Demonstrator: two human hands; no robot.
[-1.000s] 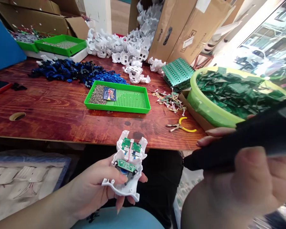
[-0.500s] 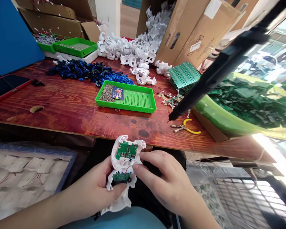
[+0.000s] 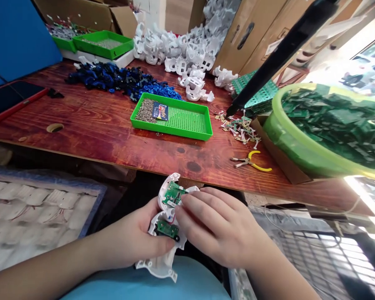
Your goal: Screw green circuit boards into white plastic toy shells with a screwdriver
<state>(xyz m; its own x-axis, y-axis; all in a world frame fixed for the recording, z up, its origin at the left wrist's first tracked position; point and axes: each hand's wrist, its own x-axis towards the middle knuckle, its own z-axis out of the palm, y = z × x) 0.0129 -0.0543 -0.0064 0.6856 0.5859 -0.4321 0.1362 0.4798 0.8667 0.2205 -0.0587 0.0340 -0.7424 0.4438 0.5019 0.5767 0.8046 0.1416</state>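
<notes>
My left hand (image 3: 133, 239) grips an open white plastic housing (image 3: 158, 266) from its left side, above my lap. The thumb lies across the lower shell, next to a small green circuit board (image 3: 167, 229). A larger green circuit board (image 3: 172, 193) sits inside the upper white shell (image 3: 162, 191), which is tilted. Short wires, red among them, run between the two shells. My right hand (image 3: 220, 227) closes on the right side of the upper shell. Its fingers cover part of the larger board, and its fingertips are partly hidden.
On the wooden table (image 3: 112, 143) stands a green tray (image 3: 187, 121) holding screws and a card. Yellow-handled pliers (image 3: 251, 161) lie to its right, below a hanging black screwdriver (image 3: 268, 62). Nearby are blue parts (image 3: 118, 81), white shells (image 3: 175, 54) and a green tub of boards (image 3: 287, 137).
My right hand has moved in over the upper shell and covers more of its board. The upper shell has tilted. The view has shifted, and the hanging screwdriver appears farther from the pliers.
</notes>
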